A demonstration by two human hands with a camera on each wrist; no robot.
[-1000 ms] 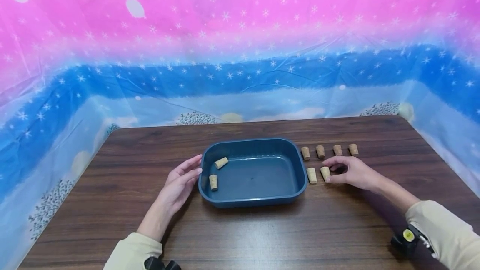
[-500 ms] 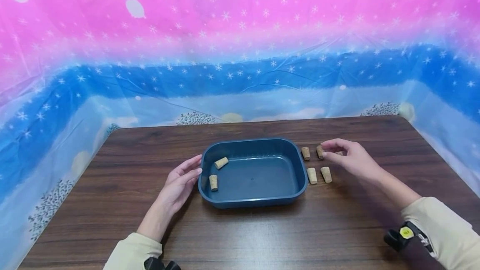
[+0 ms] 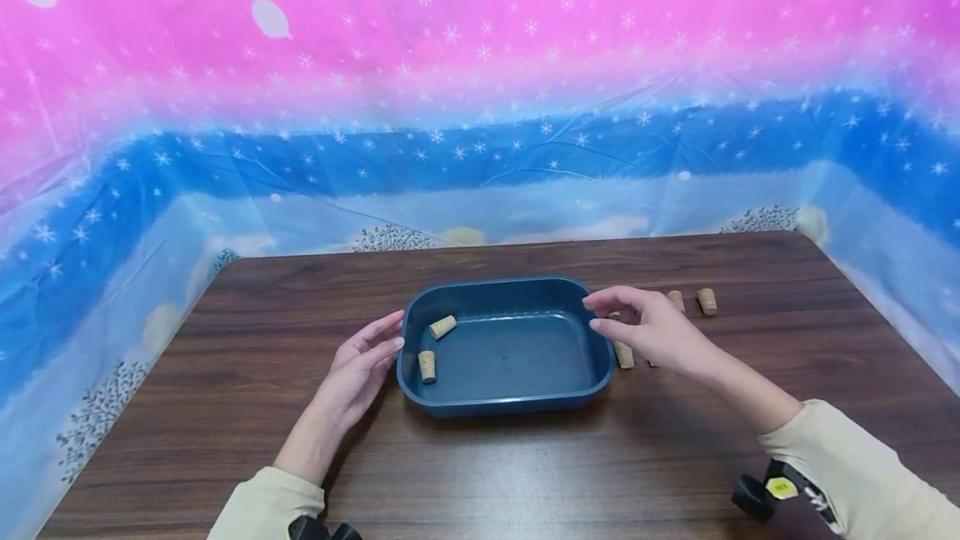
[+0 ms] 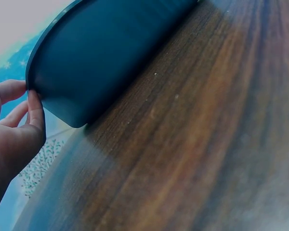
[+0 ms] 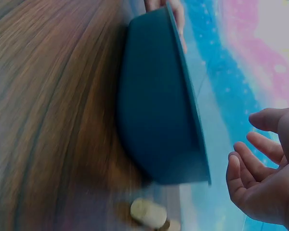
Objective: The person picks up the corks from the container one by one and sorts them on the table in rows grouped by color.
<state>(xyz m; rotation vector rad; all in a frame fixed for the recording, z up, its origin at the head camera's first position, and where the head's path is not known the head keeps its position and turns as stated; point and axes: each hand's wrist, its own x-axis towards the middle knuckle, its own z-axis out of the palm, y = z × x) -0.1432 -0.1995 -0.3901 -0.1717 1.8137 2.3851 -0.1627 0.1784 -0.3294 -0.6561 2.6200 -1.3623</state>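
Note:
A dark blue rectangular plastic tub (image 3: 504, 403) stands on the table, with two tapered cork stoppers lying inside at its left end, one cork (image 3: 442, 327) behind the other cork (image 3: 427, 366). My left hand (image 3: 363, 369) touches the tub's left end with fairly straight fingers; the left wrist view puts its fingertips (image 4: 34, 103) against the rim and outer wall. Over the right rim hovers my right hand (image 3: 651, 327), thumb and fingers apart. The right wrist view shows nothing in this hand (image 5: 267, 168). Beneath it, a light cork (image 3: 625, 355) lies partly covered, beside the tub.
Two darker corks, one (image 3: 677, 301) partly behind the hand and another cork (image 3: 707, 302), lie farther right in the back row. Other corks there are hidden by the right hand. A patterned cloth backdrop (image 3: 480, 148) surrounds the back of the wooden table (image 3: 480, 482).
My right hand has gone from the front row of corks to the back row, then left to the tub's right rim. The left hand and tub have stayed put.

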